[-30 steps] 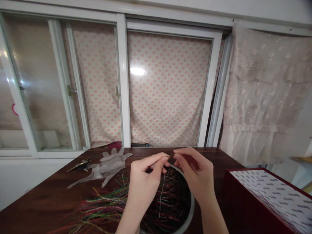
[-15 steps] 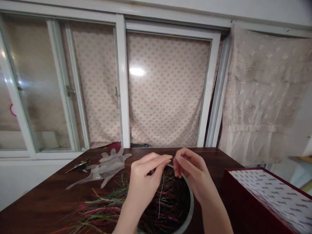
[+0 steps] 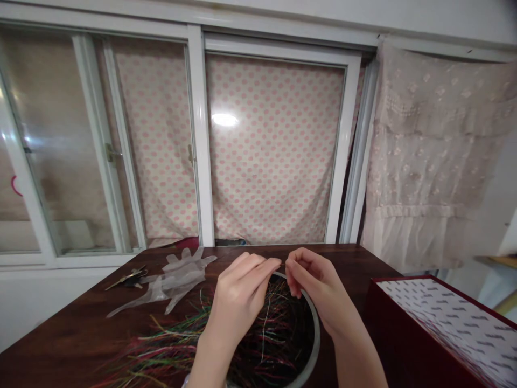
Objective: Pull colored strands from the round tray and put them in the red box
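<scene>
Both of my hands are raised over a round tub (image 3: 316, 334) with a pale rim. My left hand (image 3: 240, 302) pinches thumb and forefinger together, and a thin white thread (image 3: 264, 328) hangs down below its fingertips. Close by on the right, my right hand (image 3: 315, 285) is also in a pinch, its fingertips almost meeting the left ones. What lies between the right fingers is too small to make out. Many thin coloured strands (image 3: 173, 345) in red, green and yellow fill the tub and spill over its left side onto the table.
Crumpled clear plastic gloves (image 3: 177, 277) lie on the dark wooden table (image 3: 81, 334) at the left, with a bunch of keys (image 3: 131, 277) beside them. A dark red box (image 3: 388, 323) with a white printed panel stands at the right. Windows (image 3: 274, 151) rise behind the table.
My left hand has turned slightly and its fingertips have shifted a little left. The right hand stays nearly in place. The whole view has moved slightly.
</scene>
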A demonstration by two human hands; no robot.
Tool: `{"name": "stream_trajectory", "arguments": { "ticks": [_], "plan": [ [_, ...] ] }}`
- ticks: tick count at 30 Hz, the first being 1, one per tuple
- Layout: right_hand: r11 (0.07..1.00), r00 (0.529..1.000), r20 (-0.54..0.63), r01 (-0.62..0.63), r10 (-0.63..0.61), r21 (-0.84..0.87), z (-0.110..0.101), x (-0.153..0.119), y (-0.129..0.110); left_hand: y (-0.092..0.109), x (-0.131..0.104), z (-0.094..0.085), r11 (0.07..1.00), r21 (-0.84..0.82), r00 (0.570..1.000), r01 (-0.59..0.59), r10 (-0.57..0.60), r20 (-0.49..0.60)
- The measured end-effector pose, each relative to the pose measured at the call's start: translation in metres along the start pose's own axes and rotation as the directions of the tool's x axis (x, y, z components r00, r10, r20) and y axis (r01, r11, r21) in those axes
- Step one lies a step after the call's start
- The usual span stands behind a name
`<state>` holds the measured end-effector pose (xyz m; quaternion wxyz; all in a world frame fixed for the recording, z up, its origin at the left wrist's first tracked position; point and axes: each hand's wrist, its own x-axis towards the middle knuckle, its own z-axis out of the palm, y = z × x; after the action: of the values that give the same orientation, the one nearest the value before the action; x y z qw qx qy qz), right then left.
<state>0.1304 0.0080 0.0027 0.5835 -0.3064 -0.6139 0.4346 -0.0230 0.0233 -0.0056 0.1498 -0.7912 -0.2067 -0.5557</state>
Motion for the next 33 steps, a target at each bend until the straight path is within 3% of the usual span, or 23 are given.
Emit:
{"name": "stream_trajectory", "arguments": {
  "ticks": [13, 20, 24, 29, 33],
  "plan": [
    [0.998, 0.999, -0.019, 0.029, -0.030, -0.048, -0.004, 0.000, 0.001, 0.007, 0.003, 0.002, 1.000, 0.012, 1.000, 0.024, -0.024, -0.003],
    [0.984, 0.999, 0.035, 0.027, -0.021, -0.178, -0.006, 0.002, 0.005, 0.006, 0.001, 0.006, 0.994, 0.091, 0.997, 0.059, -0.063, 0.051],
    [0.961, 0.998, -0.002, 0.059, -0.062, -0.268, -0.006, 0.003, 0.006, 0.007, 0.001, 0.009, 0.984, 0.151, 0.990, 0.099, -0.113, 0.085],
    [0.878, 0.983, -0.070, 0.116, -0.167, -0.465, -0.004, 0.002, 0.005, 0.011, 0.004, 0.011, 0.959, 0.134, 0.957, 0.250, -0.266, 0.116],
    [0.792, 0.968, -0.066, 0.159, -0.243, -0.589, -0.004, 0.001, 0.004, 0.014, 0.007, 0.011, 0.894, 0.033, 0.874, 0.448, -0.445, 0.195]
  ]
}}
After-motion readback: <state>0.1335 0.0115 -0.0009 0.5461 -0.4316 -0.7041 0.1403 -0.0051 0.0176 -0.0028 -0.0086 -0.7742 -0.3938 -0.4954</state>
